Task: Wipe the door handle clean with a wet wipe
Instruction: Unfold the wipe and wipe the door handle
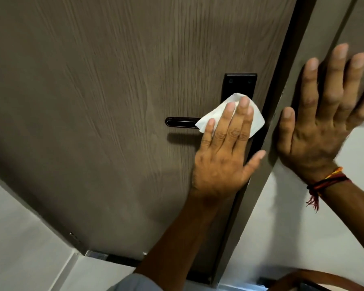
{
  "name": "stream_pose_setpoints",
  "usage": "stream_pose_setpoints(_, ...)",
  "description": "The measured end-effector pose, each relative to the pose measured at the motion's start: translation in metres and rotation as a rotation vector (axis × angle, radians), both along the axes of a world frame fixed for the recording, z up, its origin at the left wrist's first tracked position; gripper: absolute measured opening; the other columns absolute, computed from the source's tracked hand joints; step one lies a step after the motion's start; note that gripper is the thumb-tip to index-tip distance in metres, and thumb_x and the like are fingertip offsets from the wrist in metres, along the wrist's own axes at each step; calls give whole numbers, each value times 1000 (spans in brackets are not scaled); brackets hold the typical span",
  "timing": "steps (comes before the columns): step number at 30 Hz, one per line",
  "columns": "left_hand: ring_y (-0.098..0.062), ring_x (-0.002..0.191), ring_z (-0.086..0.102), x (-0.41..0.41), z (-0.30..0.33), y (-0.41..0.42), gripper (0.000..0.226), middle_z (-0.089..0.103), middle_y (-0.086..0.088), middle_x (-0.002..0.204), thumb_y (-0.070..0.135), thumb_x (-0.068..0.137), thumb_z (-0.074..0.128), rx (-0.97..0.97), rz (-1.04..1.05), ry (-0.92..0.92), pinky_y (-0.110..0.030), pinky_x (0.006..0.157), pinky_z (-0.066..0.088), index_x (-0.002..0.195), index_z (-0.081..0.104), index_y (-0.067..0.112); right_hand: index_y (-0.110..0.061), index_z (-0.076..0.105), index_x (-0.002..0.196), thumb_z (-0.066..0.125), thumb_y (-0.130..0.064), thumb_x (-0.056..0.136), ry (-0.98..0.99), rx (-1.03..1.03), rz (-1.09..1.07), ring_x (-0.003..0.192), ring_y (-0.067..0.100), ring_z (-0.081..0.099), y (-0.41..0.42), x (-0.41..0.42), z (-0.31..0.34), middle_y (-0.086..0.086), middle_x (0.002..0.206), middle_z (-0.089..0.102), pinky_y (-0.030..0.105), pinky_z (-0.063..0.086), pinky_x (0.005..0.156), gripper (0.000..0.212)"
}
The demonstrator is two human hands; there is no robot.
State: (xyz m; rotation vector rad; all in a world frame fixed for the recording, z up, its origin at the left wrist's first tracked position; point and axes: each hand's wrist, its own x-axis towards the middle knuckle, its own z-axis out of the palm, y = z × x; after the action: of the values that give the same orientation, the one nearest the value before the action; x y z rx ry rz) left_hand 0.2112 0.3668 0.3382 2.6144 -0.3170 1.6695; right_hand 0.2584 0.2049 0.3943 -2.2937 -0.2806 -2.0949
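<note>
Flat and spread, the left hand (223,156) presses a white crumpled wet wipe (231,112) against the black metal backplate (240,85) at the root of the black lever door handle (182,122). Splayed open, the right hand (322,114) braces on the grey-brown door frame (282,97). Wiping is underway; next likely comes a stroke left along the lever, where the wood-grain door (93,80) offers room.

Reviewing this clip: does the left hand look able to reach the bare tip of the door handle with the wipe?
Probably yes. The left hand presses the wipe beside the exposed tip, nothing between.
</note>
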Motion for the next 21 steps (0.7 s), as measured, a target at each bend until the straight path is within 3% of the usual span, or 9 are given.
stream_pose_setpoints(2, -19, 162, -6, 3, -9, 11, 79, 23, -6, 173, 56, 107, 42, 76, 43, -23, -44, 134, 2, 165, 11, 13, -14, 24, 164, 23, -39, 105, -11, -19, -2, 151, 42, 25, -2, 0, 2, 23, 164, 34, 63, 20, 122, 63)
stream_pose_setpoints(4, -17, 162, -10, 3, -18, 25, 80, 20, -4, 173, 55, 107, 44, 125, 27, -30, -44, 134, 3, 165, 6, 15, -16, 20, 164, 24, -39, 105, -9, -28, -1, 153, 38, 19, -3, -1, 5, 19, 165, 26, 51, 4, 130, 64)
stream_pose_setpoints(6, -16, 162, -14, 0, -25, 46, 84, -1, -2, 177, 56, 108, 43, 111, 22, -7, -45, 135, -1, 165, -3, 15, -17, 18, 164, 25, -39, 104, -10, -29, -6, 157, 35, 14, -1, -2, 6, 16, 165, 23, 44, -7, 130, 65)
stream_pose_setpoints(8, -20, 162, -17, -5, -29, 67, 88, -16, -4, 175, 59, 108, 39, 21, 88, 31, -47, 134, -3, 163, -11, 12, -18, 18, 165, 25, -38, 103, -13, -25, -7, 163, 24, 2, 1, -2, 6, 14, 166, 20, 43, -8, 130, 65)
stream_pose_setpoints(12, -26, 162, -11, -10, -27, 78, 93, -3, -14, 173, 62, 106, 39, -152, 151, 63, -52, 135, 6, 163, -8, 5, -18, 19, 164, 24, -39, 103, -26, -35, -1, 163, 25, 5, 0, 2, 6, 15, 165, 23, 43, -8, 130, 65)
stream_pose_setpoints(16, -32, 163, 0, -11, -25, 43, 96, 12, -26, 173, 65, 104, 42, -325, 156, 42, -54, 134, 15, 163, 1, 1, -20, 15, 165, 25, -39, 102, -23, -33, -6, 160, 13, -11, 1, 2, 5, 11, 167, 17, 44, -7, 130, 66)
stream_pose_setpoints(21, -22, 163, -5, -8, -30, -1, 89, -7, -7, 174, 59, 104, 47, -126, 16, 33, -52, 134, 13, 164, 2, 12, -15, 16, 164, 28, -38, 102, 5, -63, 4, 160, 15, -13, -1, -1, -1, 12, 167, 15, 45, -8, 129, 68)
